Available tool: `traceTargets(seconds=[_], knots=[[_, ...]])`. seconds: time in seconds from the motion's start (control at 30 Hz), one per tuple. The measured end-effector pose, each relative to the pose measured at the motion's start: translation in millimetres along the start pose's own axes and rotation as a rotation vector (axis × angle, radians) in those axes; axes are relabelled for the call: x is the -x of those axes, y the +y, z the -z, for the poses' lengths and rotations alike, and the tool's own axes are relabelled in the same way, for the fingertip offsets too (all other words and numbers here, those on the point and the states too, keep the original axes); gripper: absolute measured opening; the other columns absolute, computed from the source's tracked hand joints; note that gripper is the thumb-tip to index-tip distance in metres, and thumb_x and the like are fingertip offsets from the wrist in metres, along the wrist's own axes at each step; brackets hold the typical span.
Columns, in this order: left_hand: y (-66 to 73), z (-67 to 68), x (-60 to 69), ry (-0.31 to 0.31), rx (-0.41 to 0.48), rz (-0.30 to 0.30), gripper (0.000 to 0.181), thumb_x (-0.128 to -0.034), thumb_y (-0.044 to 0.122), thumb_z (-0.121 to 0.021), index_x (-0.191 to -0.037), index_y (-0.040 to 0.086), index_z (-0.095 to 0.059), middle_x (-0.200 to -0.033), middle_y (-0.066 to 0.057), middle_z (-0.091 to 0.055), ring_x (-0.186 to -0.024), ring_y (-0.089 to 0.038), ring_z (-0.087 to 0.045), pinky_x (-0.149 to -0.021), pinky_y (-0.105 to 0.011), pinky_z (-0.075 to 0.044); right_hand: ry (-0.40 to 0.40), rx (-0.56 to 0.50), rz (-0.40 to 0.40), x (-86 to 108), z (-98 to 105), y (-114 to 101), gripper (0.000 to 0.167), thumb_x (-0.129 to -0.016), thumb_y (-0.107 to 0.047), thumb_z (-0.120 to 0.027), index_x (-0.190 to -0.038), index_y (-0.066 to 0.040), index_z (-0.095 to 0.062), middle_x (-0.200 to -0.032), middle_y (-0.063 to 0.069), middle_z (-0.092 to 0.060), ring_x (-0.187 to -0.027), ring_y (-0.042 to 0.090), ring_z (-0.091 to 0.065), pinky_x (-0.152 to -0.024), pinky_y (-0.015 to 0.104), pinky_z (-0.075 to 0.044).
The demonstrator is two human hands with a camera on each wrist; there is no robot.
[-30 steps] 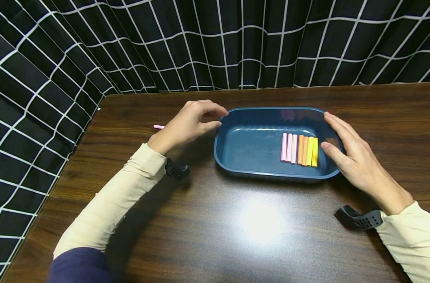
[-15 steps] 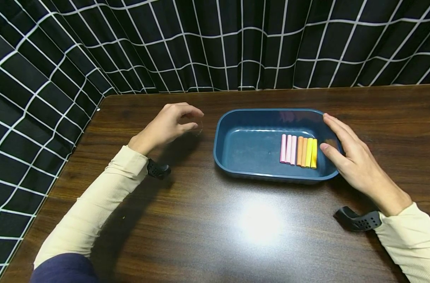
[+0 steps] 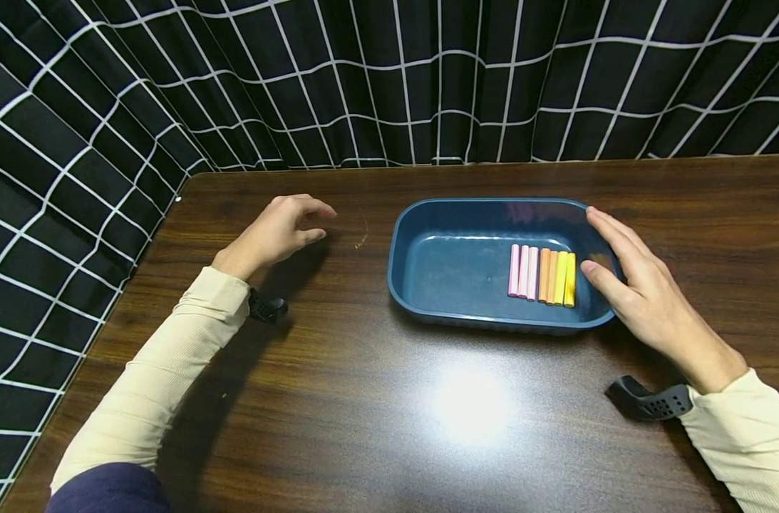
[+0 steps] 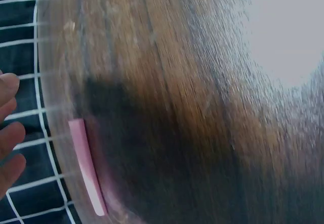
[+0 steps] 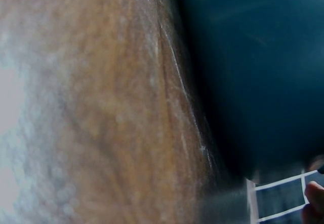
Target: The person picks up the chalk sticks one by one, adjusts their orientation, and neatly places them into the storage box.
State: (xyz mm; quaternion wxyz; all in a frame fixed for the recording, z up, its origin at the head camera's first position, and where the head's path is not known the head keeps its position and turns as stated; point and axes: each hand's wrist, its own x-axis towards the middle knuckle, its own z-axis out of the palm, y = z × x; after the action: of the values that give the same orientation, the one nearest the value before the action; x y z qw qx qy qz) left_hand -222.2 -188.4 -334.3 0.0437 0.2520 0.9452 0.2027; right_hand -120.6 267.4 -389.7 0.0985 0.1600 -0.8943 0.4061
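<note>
A blue plastic tray (image 3: 453, 313) stands on the table with a row of chalk sticks at its right end: three pink sticks (image 3: 522, 272), two orange ones (image 3: 547, 276) and two yellow ones (image 3: 564, 279). At the tray's right end my right hand (image 3: 646, 296) rests on the rim, fingers nearly straight, thumb reaching over the inside. My left hand (image 3: 270, 235) hovers over the table left of the tray, fingers loosely bent, holding nothing visible. Below it, the left wrist view shows one more pink chalk stick (image 4: 87, 168) lying on the wood; the hand hides it in the head view.
The dark wooden table (image 3: 363, 399) has a bright glare in front of the tray. A black curtain with white grid lines (image 3: 389, 85) hangs behind and to the left. Small specks (image 3: 361, 244) lie between left hand and tray; a white bit (image 3: 178, 199) lies at the far left edge.
My left hand has moved left, away from the tray's left rim. The loose pink stick beside it is now hidden in the head view. My right hand and the tray stay put.
</note>
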Motion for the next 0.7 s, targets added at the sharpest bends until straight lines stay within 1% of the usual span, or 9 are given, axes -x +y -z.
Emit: traceTargets(seconds=[0.13,0.3,0.4,0.53,0.7], knots=[[-6.4,-0.4,1.3,-0.012,-0.004,0.009,0.029,-0.0903,0.001,-0.068,-0.119,-0.001,-0.067,-0.122,-0.018,-0.067,-0.115,-0.033,-0.063,-0.1,-0.046,-0.049,-0.002,-0.001,-0.002,0.7,0,0,0.063,-0.098,-0.014,-0.055,-0.156,-0.017,-0.031,-0.162,0.012,-0.03,-0.148,0.0,-0.023,-0.119,0.015,-0.013],[-12.6,-0.7,3.7,-0.011,-0.007,0.005,0.027,-0.0888,0.002,-0.071,-0.115,-0.002,-0.068,-0.119,-0.018,-0.068,-0.114,-0.033,-0.064,-0.098,-0.046,-0.05,-0.003,-0.001,-0.002,0.7,1,0,0.063,-0.098,-0.014,-0.055,-0.156,-0.018,-0.031,-0.162,0.012,-0.03,-0.148,0.002,-0.023,-0.119,0.016,-0.013],[-17.0,-1.1,3.8,-0.024,-0.013,0.02,0.027,-0.0896,0.004,-0.07,-0.115,-0.003,-0.068,-0.119,-0.019,-0.068,-0.114,-0.033,-0.064,-0.098,-0.046,-0.05,-0.003,-0.001,-0.003,0.6,1,0,0.063,-0.098,-0.014,-0.055,-0.156,-0.018,-0.031,-0.162,0.012,-0.029,-0.148,0.001,-0.023,-0.119,0.016,-0.013],[-23.0,-1.6,4.3,-0.055,-0.016,0.06,0.027,-0.0901,0.001,-0.067,-0.117,-0.003,-0.067,-0.119,-0.021,-0.068,-0.113,-0.033,-0.064,-0.098,-0.047,-0.049,-0.001,0.0,0.0,-0.1,1,0,0.063,-0.098,-0.014,-0.055,-0.156,-0.018,-0.031,-0.162,0.012,-0.03,-0.148,0.0,-0.023,-0.119,0.015,-0.013],[-28.7,-2.7,6.2,-0.077,-0.041,0.09,0.028,-0.0885,-0.002,-0.066,-0.116,-0.002,-0.068,-0.116,-0.021,-0.069,-0.11,-0.034,-0.064,-0.096,-0.049,-0.048,-0.002,-0.006,0.007,-0.5,1,0,0.062,-0.098,-0.013,-0.056,-0.156,-0.017,-0.032,-0.162,0.012,-0.03,-0.147,-0.001,-0.023,-0.118,0.014,-0.014]])
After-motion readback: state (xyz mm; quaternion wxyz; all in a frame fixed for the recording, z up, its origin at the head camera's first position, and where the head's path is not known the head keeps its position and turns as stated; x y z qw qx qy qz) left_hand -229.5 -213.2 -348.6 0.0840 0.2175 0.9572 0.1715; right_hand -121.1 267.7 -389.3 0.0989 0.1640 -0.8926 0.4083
